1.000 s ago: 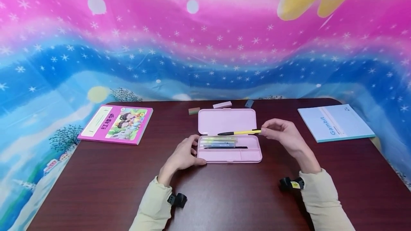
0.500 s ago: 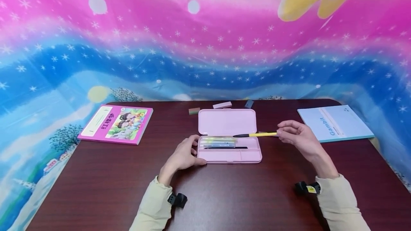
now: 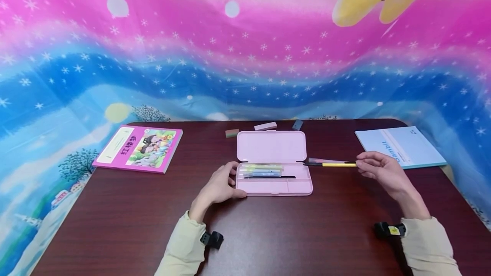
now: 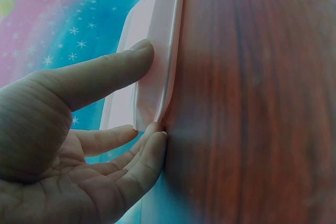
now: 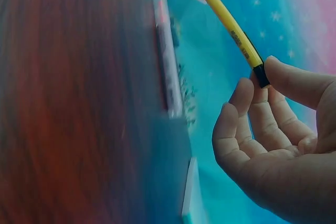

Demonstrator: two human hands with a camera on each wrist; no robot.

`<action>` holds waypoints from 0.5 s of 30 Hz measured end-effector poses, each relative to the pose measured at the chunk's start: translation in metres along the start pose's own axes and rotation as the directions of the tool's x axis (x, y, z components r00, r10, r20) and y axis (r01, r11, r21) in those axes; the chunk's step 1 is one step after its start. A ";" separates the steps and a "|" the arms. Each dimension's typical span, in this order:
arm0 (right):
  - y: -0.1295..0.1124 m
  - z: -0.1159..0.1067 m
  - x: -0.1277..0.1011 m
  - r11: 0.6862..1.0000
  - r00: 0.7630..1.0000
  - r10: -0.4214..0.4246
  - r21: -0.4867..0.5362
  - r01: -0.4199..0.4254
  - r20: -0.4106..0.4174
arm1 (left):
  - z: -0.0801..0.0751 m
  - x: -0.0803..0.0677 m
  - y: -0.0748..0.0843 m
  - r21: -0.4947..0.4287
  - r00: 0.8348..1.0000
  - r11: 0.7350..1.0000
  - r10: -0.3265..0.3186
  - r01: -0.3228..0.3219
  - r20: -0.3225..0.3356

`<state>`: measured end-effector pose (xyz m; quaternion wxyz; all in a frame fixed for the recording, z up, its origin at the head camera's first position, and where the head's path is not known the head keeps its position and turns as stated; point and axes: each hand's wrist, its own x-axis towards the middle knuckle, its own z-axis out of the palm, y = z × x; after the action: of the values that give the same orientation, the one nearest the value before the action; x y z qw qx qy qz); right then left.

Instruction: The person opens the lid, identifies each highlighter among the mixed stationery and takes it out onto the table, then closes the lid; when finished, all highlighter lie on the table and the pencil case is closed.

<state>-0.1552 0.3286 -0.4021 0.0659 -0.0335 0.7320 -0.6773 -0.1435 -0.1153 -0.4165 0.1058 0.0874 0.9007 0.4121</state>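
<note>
Your right hand [image 3: 383,173] sits out at three o'clock of the open pink plastic pencil case [image 3: 273,163], and its fingers [image 5: 273,69] pinch the black end of one yellow pen with a black tip [image 3: 331,165]. That pen lies level, pointing back toward the case, its tip just short of the case's right edge. Directly behind it on the dark wooden counter [image 3: 115,220] lies one pale pink-capped pen [image 3: 326,160], close beside the yellow one and parallel to it.

Your left hand [image 3: 218,186] is at nine o'clock of the case, thumb pressed on the tray's rim, the other fingers [image 4: 142,156] loosely curled against its lower left corner where it meets the counter. Inside the tray I count about four pens [image 3: 262,170] stacked in the long compartment, though they overlap and the exact number is hard to tell.

Beyond the lid at twelve o'clock: three small erasers [image 3: 265,125], one greenish-brown, one pink, one grey. Two books in all: one magenta picture book [image 3: 140,148] at ten o'clock, one light blue notebook [image 3: 400,146] at two o'clock, just behind your right hand.
</note>
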 end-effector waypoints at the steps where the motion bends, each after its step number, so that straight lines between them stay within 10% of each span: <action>1: 0.002 -0.003 0.000 1.000 1.000 0.002 0.007 -0.002 -0.001 | 0.000 0.000 0.000 0.001 1.000 1.000 -0.002 0.002 0.002; 8: 0.012 -0.016 0.002 0.999 0.999 0.033 -0.005 -0.033 0.024 | 0.000 -0.001 0.000 -0.003 1.000 1.000 0.001 -0.001 0.001; 15: 0.012 -0.021 0.009 0.905 0.996 0.086 -0.418 -0.078 0.000 | -0.001 0.000 0.000 -0.006 1.000 1.000 0.008 -0.008 -0.001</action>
<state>-0.1669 0.3494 -0.4129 0.0922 -0.0222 0.8600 -0.5013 -0.1434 -0.1163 -0.4161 0.1038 0.0904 0.8992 0.4153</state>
